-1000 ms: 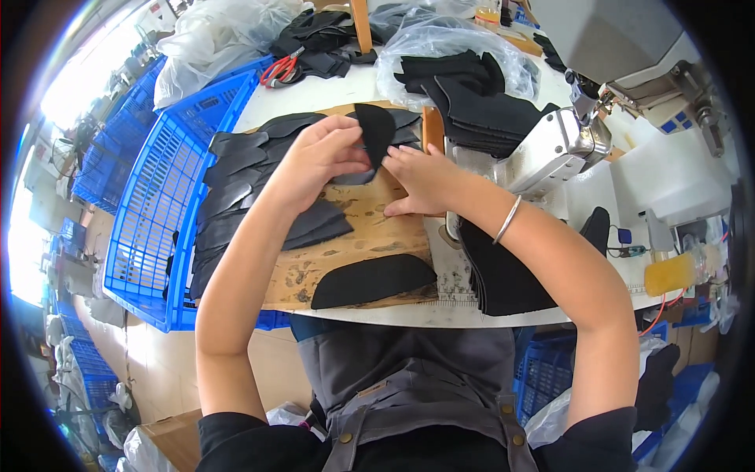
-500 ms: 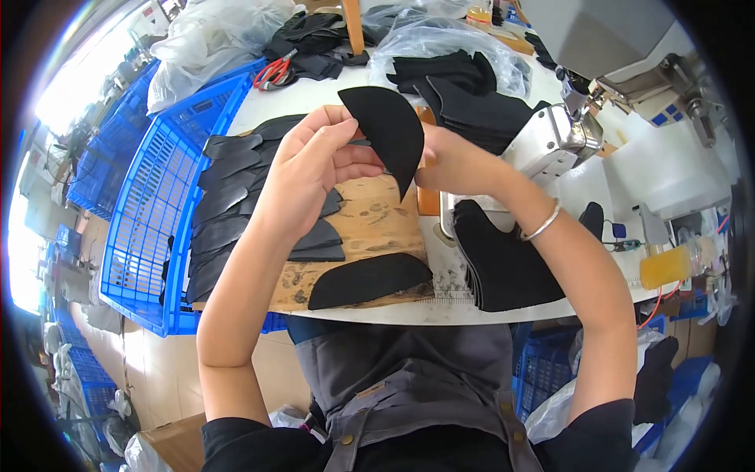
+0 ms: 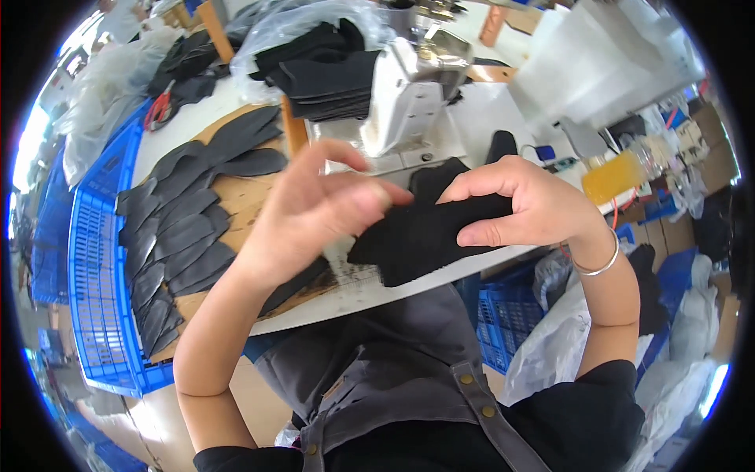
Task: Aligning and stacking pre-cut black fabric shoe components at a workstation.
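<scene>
My left hand is raised over the wooden board, its fingers curled and smeared by motion. Its fingertips come close to dark cloth, but whether they grip any is unclear. On the right, my right hand reaches over a stack of black cut fabric pieces, thumb and forefinger apart. Part of the stack lies behind this hand. The separate half-moon piece cannot be made out against the black stack. Below my left forearm, another black curved piece lies partly hidden on the board.
Dark, overlapping leaf-shaped pieces cover the board's left side. A blue crate stands beside the table. Beyond the hands are a white sewing machine and folded black fabric. A bottle of yellow liquid lies at right.
My view has turned to the right. The half-moon piece held up between both hands is no longer raised there. My hands have parted, the right one now over the black stack.
</scene>
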The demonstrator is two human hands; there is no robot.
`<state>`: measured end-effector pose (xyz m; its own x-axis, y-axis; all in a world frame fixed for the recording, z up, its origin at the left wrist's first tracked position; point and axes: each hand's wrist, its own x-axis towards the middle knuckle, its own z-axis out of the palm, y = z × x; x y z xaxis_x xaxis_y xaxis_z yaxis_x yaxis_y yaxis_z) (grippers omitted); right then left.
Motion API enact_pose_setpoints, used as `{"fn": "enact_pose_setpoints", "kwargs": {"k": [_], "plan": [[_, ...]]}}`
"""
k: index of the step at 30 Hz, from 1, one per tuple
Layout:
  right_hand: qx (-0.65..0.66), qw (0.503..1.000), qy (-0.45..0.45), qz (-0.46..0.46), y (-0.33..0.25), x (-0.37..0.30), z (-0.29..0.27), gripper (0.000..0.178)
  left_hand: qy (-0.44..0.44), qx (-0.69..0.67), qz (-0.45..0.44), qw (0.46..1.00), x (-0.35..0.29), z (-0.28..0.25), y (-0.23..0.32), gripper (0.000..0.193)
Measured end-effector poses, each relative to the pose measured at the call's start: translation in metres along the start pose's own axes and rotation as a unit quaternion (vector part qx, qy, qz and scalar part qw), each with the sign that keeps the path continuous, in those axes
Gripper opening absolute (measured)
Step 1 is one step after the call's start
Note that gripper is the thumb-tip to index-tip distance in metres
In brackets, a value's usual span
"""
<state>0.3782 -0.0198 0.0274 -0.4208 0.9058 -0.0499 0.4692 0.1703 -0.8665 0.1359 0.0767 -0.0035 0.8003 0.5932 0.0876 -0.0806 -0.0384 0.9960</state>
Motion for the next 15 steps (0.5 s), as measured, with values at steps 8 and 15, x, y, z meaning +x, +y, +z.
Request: {"fn": "enact_pose_setpoints", "kwargs": {"k": [8, 15], "plan": [[-0.091, 0.991, 0.041, 0.089, 0.043, -0.037, -0.01, 0.036, -0.117, 0.317, -0.037, 0.941, 0.029, 0.067, -0.022, 0.024], [-0.039, 0.993, -0.072, 0.087, 0.053, -0.05, -0.006, 0.032, -0.165, 0.246, -0.016, 0.955, 0.003, 0.091, -0.044, 0.034]]}}
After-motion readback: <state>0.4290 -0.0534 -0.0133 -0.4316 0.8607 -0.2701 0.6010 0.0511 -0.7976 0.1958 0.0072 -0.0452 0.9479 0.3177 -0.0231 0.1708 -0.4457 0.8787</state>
